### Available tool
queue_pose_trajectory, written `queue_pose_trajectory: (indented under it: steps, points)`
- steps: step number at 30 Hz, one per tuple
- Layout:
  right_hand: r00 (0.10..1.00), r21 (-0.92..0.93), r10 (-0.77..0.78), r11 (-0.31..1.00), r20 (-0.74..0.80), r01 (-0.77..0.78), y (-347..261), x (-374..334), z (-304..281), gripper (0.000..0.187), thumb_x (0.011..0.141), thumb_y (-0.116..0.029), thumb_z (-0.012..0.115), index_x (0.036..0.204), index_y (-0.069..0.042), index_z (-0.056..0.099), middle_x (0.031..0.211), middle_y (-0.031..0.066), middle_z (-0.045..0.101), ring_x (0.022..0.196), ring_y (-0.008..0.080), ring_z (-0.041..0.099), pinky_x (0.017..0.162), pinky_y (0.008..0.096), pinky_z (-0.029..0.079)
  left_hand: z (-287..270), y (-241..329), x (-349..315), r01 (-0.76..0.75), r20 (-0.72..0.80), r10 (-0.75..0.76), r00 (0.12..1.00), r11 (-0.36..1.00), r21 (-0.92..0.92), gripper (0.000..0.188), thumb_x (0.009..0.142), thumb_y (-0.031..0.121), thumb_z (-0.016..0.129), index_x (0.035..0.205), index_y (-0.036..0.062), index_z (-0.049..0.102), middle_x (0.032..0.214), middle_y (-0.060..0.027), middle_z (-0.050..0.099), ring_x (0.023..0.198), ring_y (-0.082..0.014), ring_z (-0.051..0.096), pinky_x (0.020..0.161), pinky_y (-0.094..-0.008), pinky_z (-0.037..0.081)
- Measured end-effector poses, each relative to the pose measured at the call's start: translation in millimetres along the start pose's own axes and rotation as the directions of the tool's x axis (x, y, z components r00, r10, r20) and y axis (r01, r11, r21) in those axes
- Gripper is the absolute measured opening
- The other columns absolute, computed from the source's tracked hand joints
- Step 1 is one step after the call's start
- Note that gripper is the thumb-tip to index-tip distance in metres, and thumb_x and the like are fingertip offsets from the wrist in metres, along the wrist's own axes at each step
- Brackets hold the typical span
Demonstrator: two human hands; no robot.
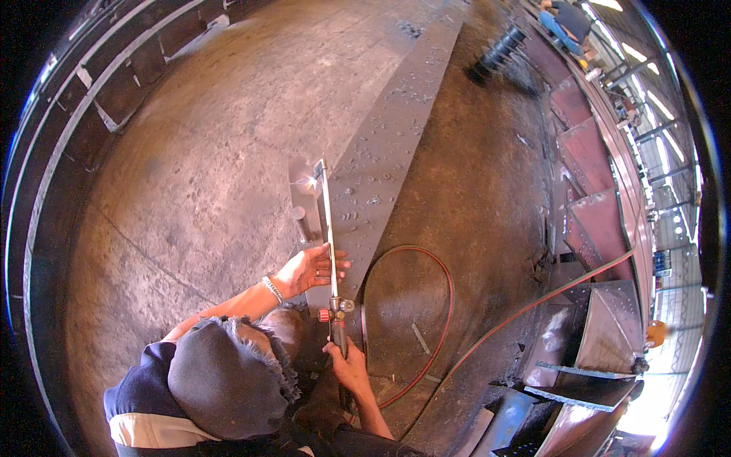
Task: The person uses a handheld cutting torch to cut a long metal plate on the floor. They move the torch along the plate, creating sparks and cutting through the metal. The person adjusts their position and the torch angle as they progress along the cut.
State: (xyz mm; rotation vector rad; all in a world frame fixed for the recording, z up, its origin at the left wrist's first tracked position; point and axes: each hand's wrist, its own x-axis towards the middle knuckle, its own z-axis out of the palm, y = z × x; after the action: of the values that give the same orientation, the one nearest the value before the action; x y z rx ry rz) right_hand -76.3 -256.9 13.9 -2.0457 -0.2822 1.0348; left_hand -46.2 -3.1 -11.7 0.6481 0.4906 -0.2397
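A cutting torch [330, 228] with a long straight tube points away from me. My right hand [350, 367] is wrapped round its handle, below the brass fittings and red valve knob [325, 314]. Farther up, my left hand [308, 270] steadies the tube, thumb against it and fingers reaching out beneath. A bracelet circles that wrist. Bright light glows at the torch head, over a small steel plate [298, 169] beside a long flat steel piece [392, 126] strewn with small metal bits. A short round metal bar [301, 222] stands near the left hand.
A red and grey hose [451, 286] loops over the floor to the right. Stacked steel plates [609, 327] line the right side. A black cylindrical object [499, 53] lies far off, near another person [563, 27]. Dark rounded cloth [221, 373] fills the lower left. Steel beams [76, 114] edge the left.
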Motion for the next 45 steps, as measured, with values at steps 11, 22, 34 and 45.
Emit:
queue_pose_trajectory:
  steps: [11,22,34,45]
  points:
    - [0.999,0.015,-0.043,0.999,-0.007,0.043,5.6,1.7,3.1,0.045,0.090,-0.039,0.060,0.108,0.002,0.058,0.089,0.0273,0.066,0.089,0.0468,0.063,0.078,0.0489,0.049,4.0,4.1,-4.4,0.007,-0.030,-0.006,1.000,1.000,0.005,0.053,0.101,0.046,0.040,0.132,0.0059,0.052,0.124,-0.0090,0.062,0.105,-0.0198,0.062,0.095,-0.0351,0.049]
    - [1.000,-0.067,0.015,0.998,-0.027,-0.017,0.3,1.3,3.4,0.047,0.091,-0.039,0.058,0.114,0.003,0.055,0.098,0.0298,0.064,0.096,0.0496,0.060,0.084,0.0517,0.047,3.1,1.0,-2.7,-0.001,-0.018,0.002,1.000,1.000,0.010,0.054,0.102,0.046,0.036,0.134,0.0044,0.050,0.125,-0.0097,0.062,0.108,-0.0203,0.060,0.097,-0.0353,0.047]
    - [0.999,-0.063,0.011,0.998,-0.031,-0.012,-4.1,-1.4,0.3,0.045,0.091,-0.038,0.058,0.111,0.001,0.056,0.094,0.0294,0.065,0.092,0.0492,0.061,0.081,0.0521,0.047,1.5,-1.4,1.5,0.017,-0.013,-0.017,1.000,1.000,-0.011,0.052,0.101,0.046,0.039,0.132,0.0059,0.051,0.124,-0.0095,0.062,0.104,-0.0200,0.062,0.095,-0.0349,0.049]
    - [0.999,-0.050,-0.006,0.999,-0.032,0.004,1.2,0.3,2.1,0.042,0.091,-0.038,0.059,0.106,0.001,0.055,0.087,0.0286,0.064,0.087,0.0493,0.062,0.076,0.0512,0.048,8.5,2.9,-4.2,0.016,-0.043,-0.015,0.999,1.000,0.020,0.053,0.102,0.047,0.036,0.132,0.0052,0.052,0.122,-0.0085,0.064,0.106,-0.0187,0.061,0.096,-0.0342,0.047]
